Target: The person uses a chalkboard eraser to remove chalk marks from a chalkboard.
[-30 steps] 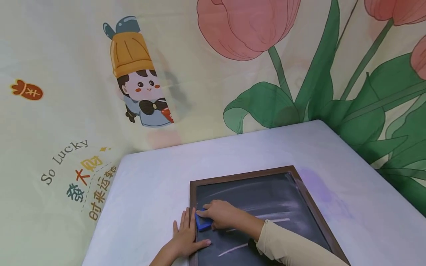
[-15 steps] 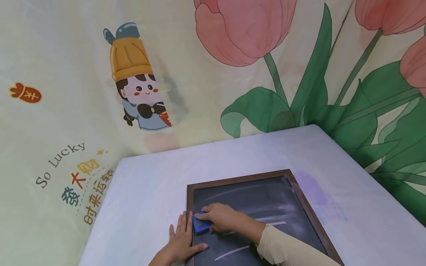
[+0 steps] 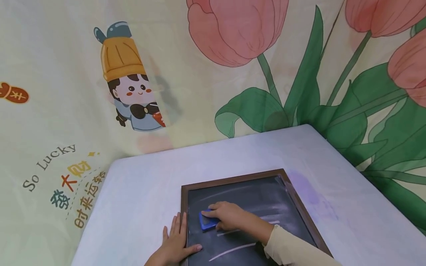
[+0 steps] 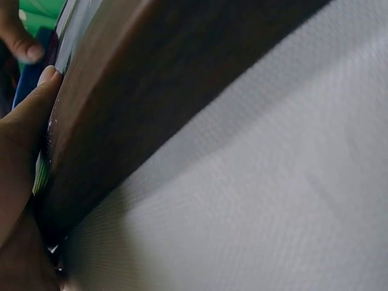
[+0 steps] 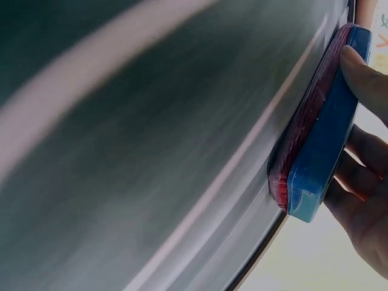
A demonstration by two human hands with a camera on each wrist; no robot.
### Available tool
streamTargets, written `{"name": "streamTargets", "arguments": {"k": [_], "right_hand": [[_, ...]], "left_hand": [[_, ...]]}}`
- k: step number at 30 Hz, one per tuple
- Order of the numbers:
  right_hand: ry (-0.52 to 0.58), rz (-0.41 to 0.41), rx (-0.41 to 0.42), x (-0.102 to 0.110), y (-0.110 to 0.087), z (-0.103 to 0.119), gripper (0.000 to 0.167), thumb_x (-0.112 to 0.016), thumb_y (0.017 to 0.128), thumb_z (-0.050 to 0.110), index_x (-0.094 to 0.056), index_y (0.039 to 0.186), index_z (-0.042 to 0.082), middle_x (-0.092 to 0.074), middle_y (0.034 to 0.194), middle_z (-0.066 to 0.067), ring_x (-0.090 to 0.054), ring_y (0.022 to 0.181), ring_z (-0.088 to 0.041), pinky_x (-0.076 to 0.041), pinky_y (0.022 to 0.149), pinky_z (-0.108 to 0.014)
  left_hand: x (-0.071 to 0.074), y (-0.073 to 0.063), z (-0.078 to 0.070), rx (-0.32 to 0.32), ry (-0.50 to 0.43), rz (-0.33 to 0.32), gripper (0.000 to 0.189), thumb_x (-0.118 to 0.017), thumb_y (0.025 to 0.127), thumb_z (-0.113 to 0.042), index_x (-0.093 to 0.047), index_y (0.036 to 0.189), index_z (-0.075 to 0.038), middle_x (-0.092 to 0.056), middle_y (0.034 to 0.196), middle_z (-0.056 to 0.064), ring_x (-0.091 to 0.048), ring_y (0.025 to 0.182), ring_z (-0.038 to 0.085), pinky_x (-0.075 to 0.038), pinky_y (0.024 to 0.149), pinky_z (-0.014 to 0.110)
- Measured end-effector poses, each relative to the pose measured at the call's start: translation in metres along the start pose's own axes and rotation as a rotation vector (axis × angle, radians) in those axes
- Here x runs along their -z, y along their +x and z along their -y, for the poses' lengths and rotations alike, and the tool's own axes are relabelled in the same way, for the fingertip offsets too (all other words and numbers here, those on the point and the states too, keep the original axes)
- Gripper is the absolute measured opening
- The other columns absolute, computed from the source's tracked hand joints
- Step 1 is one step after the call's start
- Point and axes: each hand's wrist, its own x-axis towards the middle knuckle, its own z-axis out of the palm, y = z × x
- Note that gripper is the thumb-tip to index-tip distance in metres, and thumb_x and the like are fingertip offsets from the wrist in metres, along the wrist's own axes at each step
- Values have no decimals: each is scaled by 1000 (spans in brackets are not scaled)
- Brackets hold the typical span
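A small blackboard [image 3: 239, 195] in a brown wooden frame lies on the white-covered table. My right hand [image 3: 229, 216] grips a blue eraser [image 3: 208, 222] against the board near its left side. In the right wrist view, the thumb and fingers hold the blue eraser [image 5: 324, 145] by its sides, its reddish felt facing the board. Chalk lines [image 3: 233, 251] and pale smears mark the dark surface. My left hand [image 3: 174, 242] lies flat with spread fingers over the left side of the frame, its thumb reaching onto the board. The left wrist view shows the brown frame edge [image 4: 121, 91] close up.
The white tabletop [image 3: 143, 184] stretches left of and behind the board. A purple stain [image 3: 304, 188] marks the cloth to the right. Behind the table hangs a backdrop [image 3: 186, 92] with printed tulips and a cartoon figure.
My right hand has slid the eraser rightward over the board, away from the left frame edge. The left hand stays at the frame, while the whole head view has shifted a little.
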Motion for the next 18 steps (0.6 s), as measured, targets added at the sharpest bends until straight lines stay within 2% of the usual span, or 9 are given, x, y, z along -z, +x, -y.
{"name": "streamTargets", "arguments": {"k": [6,13,18], "right_hand": [[74,-57,16,-3,-27,-27,62,-70,78,28,-45,135,26,-52,132,-9,-51,118,-28,-44,92,-41],[155,-158,-28,-5,-67,-67,61,-73,75,23,-51,132,18,-54,127,-18,-52,114,-39,-44,88,-51],[202,-175,-48,-2,-88,-89,61,-72,76,24,-50,132,14,-52,128,-22,-50,113,-44,-42,87,-56]], "left_hand": [[-4,-6,5,5,-14,-8,116,-57,71,-69,-1,145,2,-1,148,31,1,137,46,0,95,73],[-1,-3,1,-39,12,-17,116,-56,72,-70,0,145,0,-2,149,29,-1,138,44,0,97,71],[3,-4,1,-29,26,-20,116,-55,72,-70,2,145,-1,0,149,29,0,138,42,0,98,70]]}}
